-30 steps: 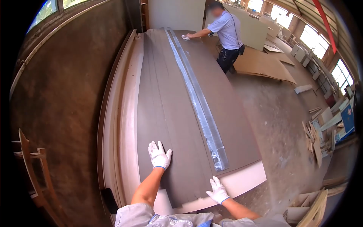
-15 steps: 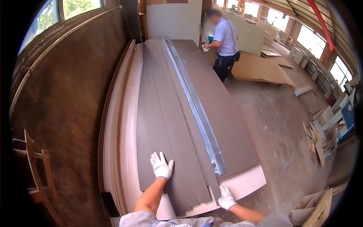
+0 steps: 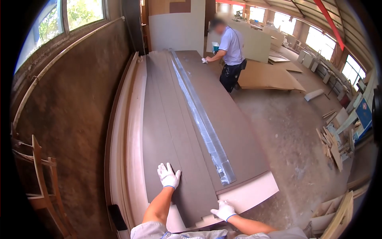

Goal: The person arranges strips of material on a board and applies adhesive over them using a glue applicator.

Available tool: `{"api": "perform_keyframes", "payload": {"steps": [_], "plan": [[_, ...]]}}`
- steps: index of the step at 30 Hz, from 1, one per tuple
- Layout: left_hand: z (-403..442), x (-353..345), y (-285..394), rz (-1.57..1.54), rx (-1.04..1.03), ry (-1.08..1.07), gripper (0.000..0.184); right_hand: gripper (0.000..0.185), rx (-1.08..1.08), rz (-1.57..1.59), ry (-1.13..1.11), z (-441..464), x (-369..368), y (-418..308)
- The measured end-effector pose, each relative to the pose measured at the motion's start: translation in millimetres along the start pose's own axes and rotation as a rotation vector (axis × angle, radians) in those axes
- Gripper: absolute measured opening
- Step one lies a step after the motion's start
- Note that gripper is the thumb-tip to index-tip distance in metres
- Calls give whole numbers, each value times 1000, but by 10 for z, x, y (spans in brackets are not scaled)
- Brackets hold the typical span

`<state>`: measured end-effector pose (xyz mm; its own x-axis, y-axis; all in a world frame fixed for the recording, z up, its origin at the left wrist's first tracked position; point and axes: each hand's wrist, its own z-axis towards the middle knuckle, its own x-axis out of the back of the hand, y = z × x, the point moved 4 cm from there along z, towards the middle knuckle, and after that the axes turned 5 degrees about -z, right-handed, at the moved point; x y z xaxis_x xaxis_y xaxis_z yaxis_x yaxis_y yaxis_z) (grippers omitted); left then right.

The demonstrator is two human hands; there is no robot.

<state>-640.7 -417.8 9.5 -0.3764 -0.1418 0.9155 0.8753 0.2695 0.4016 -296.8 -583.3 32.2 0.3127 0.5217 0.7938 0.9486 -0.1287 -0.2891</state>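
Brown panel [image 3: 179, 139], lying on pale board [image 3: 252, 189]: you are apparently steadying it, left hand [image 3: 169, 176] spread flat, right hand [image 3: 224, 210] half-curled at its near end, grip unclear, next move calling for even pressure.

The left forearm [image 3: 160, 203] stretches forward to a white-gloved left grip [image 3: 168, 177], palm down, fingers spread, while the right forearm [image 3: 250, 225] slants inward to a gloved right grip [image 3: 224, 210], fingers loosely bent.
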Motion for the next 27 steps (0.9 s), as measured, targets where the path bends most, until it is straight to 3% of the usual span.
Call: {"api": "perform_keyframes", "payload": {"steps": [3,4,6,8,9,10,11,12,13,14,16,17,18,20,21,22,24,25,27], "plan": [[72,135,57,-24,31,-76,92,90,90,-56,103,9,174,-86],[59,174,60,-26,53,-147,93,86,-11,-30,88,12,205,-62],[19,147,102,-96,60,-41,84,81,-116,1,70,-55,101,-18],[16,197,397,-159,-125,3,69,82,-13,-93,-38,73,-47,-70],[-115,189,598,-225,-276,139,55,81,-41,-83,-11,67,-107,-64],[-175,57,731,-318,-281,-10,53,81,-39,-80,-6,71,-109,-63],[-362,43,910,-334,-299,133,50,76,-3,-149,137,56,-79,-58],[-486,26,1049,-448,-195,31,55,71,29,-216,275,-3,-78,-46],[-583,-128,1115,-571,-111,10,63,49,111,-215,370,-131,32,-73],[-682,-90,1277,-676,98,-168,74,49,102,-220,370,-145,40,-12],[-741,-675,1471,-1069,182,-463,82,31,223,-207,280,-226,6,66],[-879,-230,1716,-1108,370,-568,63,25,168,-251,244,-532,296,-93],[-887,-228,1827,-1111,366,-585,63,25,151,-253,243,-751,368,-38],[-999,-406,1964,-1502,677,-698,37,22,219,-244,472,-1210,566,180],[-979,-473,2042,-1654,740,-662,22,26,252,-271,532,-1520,581,310],[-907,-582,2084,-1740,723,-711,22,31,287,-298,597,-1844,524,499],[-783,-461,2236,-1764,646,-801,24,60,249,-303,578,-2529,155,1245],[-725,-532,2282,-1811,646,-753,25,60,153,-281,549,-2834,-68,1634],[-1009,-496,2447,-1857,641,-806,26,60,-355,-158,454,-3262,-832,2672]]}}
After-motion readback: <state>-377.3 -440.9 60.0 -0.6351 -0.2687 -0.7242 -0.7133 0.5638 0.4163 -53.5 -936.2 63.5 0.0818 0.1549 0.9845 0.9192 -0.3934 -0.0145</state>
